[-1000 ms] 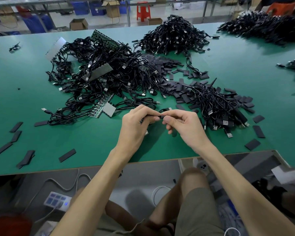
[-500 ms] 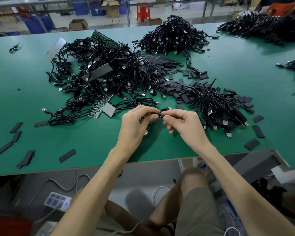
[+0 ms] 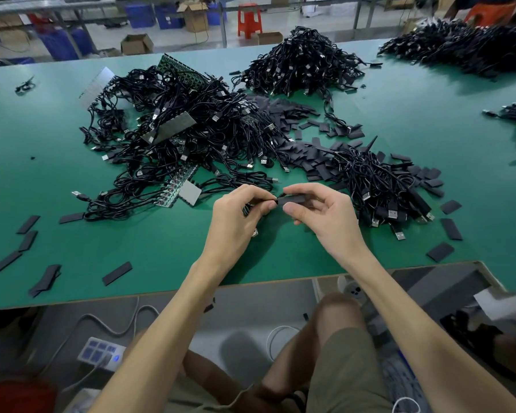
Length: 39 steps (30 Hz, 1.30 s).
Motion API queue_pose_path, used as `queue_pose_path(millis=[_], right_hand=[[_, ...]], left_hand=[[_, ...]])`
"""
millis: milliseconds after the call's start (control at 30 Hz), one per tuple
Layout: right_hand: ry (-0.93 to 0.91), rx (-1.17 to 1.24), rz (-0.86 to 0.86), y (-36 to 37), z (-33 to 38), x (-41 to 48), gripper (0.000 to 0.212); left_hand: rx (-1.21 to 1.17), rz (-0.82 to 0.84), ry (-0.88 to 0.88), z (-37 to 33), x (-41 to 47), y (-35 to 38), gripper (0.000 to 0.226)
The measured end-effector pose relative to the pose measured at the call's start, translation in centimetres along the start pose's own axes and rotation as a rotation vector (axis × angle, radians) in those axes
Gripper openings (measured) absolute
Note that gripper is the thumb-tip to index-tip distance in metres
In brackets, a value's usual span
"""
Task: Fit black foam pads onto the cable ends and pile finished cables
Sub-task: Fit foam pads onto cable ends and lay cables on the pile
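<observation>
Fitting step: left hand (image 3: 236, 219) pinches cable end (image 3: 265, 201), right hand (image 3: 325, 217) pinches foam pad (image 3: 294, 200). Next, likely: push pad on squarely.

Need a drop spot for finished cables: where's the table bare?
Bare: front strip of the table between the loose pads and the left hand; wide stretch beyond the right pile. Crowded: tangled heap and scattered pads mid-table.
</observation>
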State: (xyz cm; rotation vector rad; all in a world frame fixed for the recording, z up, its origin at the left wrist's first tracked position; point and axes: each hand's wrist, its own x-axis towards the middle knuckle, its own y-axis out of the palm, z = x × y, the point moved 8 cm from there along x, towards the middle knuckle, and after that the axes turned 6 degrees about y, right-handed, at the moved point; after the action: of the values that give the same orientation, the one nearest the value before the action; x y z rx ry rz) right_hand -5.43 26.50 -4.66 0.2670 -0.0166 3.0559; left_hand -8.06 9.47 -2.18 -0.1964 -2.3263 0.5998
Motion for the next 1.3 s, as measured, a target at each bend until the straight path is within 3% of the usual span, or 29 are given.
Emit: queue_pose_path(millis=[933, 1300], right_hand=[[-0.013, 0.047, -0.008, -0.3, -0.1, -0.1, 0.014], [0.035, 0.332, -0.045, -1.4, -0.1, -0.2, 0.019]], left_hand=[[0.006, 0.042, 0.017, -0.7, -0.1, 0.2, 0.006], [0.253, 0.225, 0.210, -2.1, -0.2, 2.6, 0.020]])
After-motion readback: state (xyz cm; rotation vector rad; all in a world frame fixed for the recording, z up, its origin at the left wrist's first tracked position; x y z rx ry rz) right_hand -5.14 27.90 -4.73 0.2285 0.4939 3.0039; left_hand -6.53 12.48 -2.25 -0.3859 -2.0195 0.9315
